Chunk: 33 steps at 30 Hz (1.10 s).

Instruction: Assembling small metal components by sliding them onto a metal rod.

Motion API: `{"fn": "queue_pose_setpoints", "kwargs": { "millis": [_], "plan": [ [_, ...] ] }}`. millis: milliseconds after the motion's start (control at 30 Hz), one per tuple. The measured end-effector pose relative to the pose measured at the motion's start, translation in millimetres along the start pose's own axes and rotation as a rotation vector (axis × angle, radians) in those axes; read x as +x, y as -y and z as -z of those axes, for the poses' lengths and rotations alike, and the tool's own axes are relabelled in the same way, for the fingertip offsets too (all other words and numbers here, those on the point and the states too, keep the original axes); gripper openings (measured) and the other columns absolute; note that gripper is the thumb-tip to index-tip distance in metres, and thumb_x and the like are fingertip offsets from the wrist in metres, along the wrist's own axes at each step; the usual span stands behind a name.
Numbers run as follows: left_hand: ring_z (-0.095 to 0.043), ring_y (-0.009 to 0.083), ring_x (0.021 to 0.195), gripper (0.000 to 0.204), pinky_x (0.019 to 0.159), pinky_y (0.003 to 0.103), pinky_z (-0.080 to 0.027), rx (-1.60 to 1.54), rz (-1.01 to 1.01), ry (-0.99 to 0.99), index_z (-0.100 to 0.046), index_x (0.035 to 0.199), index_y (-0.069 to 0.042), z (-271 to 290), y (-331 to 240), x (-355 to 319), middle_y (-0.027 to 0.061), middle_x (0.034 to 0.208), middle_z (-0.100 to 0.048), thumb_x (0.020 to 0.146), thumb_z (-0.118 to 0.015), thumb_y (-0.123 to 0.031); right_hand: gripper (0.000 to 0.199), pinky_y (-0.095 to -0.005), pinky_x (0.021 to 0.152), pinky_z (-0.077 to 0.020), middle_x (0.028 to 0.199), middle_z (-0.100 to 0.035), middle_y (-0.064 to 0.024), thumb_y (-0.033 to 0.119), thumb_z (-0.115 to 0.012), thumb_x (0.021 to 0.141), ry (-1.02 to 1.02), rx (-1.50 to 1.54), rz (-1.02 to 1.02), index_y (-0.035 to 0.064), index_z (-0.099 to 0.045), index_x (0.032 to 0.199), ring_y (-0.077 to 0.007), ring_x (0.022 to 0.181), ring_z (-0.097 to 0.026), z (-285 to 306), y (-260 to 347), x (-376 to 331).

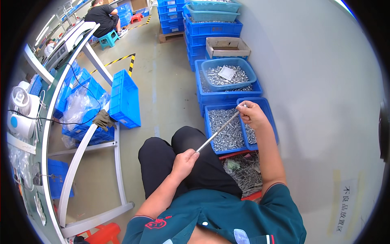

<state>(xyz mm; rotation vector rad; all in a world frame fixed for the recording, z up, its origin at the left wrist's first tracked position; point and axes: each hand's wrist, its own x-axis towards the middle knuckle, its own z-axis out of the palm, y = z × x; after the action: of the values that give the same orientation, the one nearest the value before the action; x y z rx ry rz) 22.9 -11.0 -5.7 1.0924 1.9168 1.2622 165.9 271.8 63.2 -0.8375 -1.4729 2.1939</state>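
A thin metal rod (219,131) slants across my lap, held at both ends. My left hand (185,164) is closed round its lower end, above my thighs. At the upper end, my right hand (252,114) pinches the rod near its tip; a small piece may be at the fingertips, but it is too small to make out. Below and beside my right hand stands a blue bin (206,122) full of small shiny metal fittings. A second blue bin (273,129) with similar parts lies partly under my right forearm.
A red-edged container (239,173) of long thin rods sits by my right thigh. Beyond are a basket of fittings (209,83), a cardboard box (227,48) and stacked blue crates (215,28). A workbench with a fan (24,110) runs along the left; a person (101,18) sits far off.
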Motion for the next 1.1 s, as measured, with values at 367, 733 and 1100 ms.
{"fn": "queue_pose_setpoints", "kwargs": {
  "millis": [367, 733, 1100],
  "plan": [
    [-0.042, 0.0088, 0.056, 0.021, 0.052, 0.027, -0.037, -0.031, 0.0, -0.002, -0.055, 0.076, 0.001, -2, 0, 0, 0.0037, 0.058, -0.046, 0.088, -0.055, -0.017, 0.015, -0.0162, 0.038, -0.0243, 0.068, -0.05, -0.0009, 0.014, -0.059, 0.086, 0.049, 0.142, -0.025, 0.0008, -0.056, 0.091, -0.003, 0.047, -0.036, 2, -2, -1],
    [-0.052, 0.0237, 0.054, 0.024, 0.054, 0.034, -0.041, -0.053, 0.008, -0.006, -0.056, 0.077, 0.0, -1, 3, 3, 0.0143, 0.06, -0.052, 0.087, -0.055, -0.022, 0.016, -0.016, 0.038, -0.0262, 0.069, -0.051, -0.002, 0.013, -0.058, 0.085, 0.024, 0.242, 0.038, -0.0001, -0.057, 0.094, -0.0037, 0.047, -0.037, 0, -15, 5],
    [-0.051, 0.0216, 0.053, 0.024, 0.053, 0.033, -0.041, -0.052, 0.011, 0.012, -0.056, 0.077, 0.0, 0, 1, 3, 0.0129, 0.059, -0.052, 0.087, -0.055, -0.021, 0.015, -0.0164, 0.038, -0.0239, 0.062, -0.046, 0.0016, 0.014, -0.06, 0.085, 0.022, -0.06, -0.068, 0.0, -0.061, 0.091, -0.0027, 0.046, -0.035, 4, 1, 1]
  ]
}}
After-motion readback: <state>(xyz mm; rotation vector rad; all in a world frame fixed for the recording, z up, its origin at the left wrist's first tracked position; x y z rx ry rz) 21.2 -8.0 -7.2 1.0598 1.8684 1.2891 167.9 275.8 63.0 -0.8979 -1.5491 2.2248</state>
